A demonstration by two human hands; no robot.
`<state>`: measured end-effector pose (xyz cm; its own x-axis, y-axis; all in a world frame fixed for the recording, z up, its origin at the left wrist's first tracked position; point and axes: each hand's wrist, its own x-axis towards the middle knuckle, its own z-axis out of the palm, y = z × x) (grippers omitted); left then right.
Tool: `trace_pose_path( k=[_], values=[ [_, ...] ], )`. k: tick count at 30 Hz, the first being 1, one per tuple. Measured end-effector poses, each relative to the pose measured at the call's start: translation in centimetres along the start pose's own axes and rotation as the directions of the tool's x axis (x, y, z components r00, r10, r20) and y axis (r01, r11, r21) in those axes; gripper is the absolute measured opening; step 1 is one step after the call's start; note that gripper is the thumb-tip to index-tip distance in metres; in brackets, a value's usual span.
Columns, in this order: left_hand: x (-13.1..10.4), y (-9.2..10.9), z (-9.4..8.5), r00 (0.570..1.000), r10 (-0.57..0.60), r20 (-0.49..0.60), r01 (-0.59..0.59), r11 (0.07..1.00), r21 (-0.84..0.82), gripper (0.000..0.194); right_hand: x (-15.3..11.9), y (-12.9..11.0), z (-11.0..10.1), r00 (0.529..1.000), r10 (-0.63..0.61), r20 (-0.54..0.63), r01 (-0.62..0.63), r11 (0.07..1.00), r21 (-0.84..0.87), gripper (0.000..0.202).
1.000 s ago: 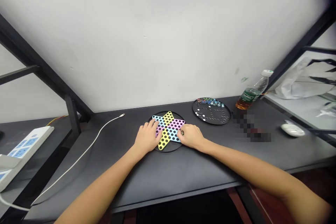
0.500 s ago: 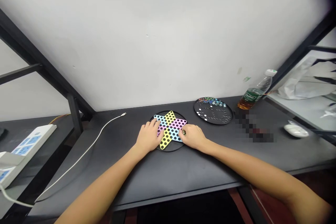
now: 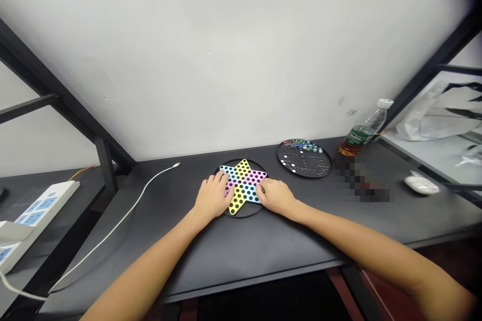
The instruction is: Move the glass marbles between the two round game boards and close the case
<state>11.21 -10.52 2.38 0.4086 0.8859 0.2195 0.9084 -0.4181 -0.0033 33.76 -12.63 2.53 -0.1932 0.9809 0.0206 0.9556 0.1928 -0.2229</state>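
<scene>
Star-patterned board (image 3: 249,191) lies on round black tray (image 3: 251,210), flat on dark desk (image 3: 256,251), between both hands. Left hand (image 3: 213,194) palm down, fingers slightly spread on board's left side. Right hand (image 3: 277,195) curled at right edge, thumb and finger around small dark bead (image 3: 263,189), perhaps marble. From here, step looks like steadying board while handling bead; next move calls for fine fingertip control.

"Was any text found?"
"White lettering (image 3: 357,137) was spotted on the green label (image 3: 359,134) of the bottle (image 3: 365,129). Too small and blurred to be read."
"Were any brands, numbers or signs made out?"
"None could be read with certainty. Label was tagged illegible."
</scene>
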Motion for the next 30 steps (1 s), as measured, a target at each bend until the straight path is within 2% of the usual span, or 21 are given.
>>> trace_pose_path(
  k=[13,18,22,27,29,30],
  values=[
    [0.1,0.0,0.0,1.000,-0.002,0.005,0.002,1.000,-0.009,0.043,0.2,0.6,0.4,0.999,-0.030,-0.023,0.030,0.999,0.033,0.040],
    [0.1,0.0,0.0,1.000,-0.009,0.005,0.009,1.000,0.003,0.044,1.0,1.6,1.2,0.989,-0.011,-0.145,0.036,0.985,0.170,0.044],
    [0.2,-0.1,-0.1,1.000,-0.020,0.010,0.020,1.000,0.008,0.045,2.1,2.2,1.2,0.970,0.065,-0.233,0.044,0.899,0.435,0.052],
    [0.3,-0.2,-0.2,0.999,-0.034,0.022,0.034,0.999,-0.013,0.045,4.0,4.2,0.3,0.954,0.209,-0.213,0.018,0.672,0.740,0.057],
    [0.3,-0.2,-0.2,0.999,-0.033,0.022,0.034,0.999,-0.019,0.045,5.3,6.2,-0.4,0.939,0.272,-0.210,-0.023,0.661,0.750,0.058],
    [0.3,-0.2,-0.2,0.999,-0.034,0.022,0.035,0.999,-0.020,0.045,6.0,7.3,-0.8,0.930,0.291,-0.225,-0.049,0.703,0.710,0.057]
  ],
)
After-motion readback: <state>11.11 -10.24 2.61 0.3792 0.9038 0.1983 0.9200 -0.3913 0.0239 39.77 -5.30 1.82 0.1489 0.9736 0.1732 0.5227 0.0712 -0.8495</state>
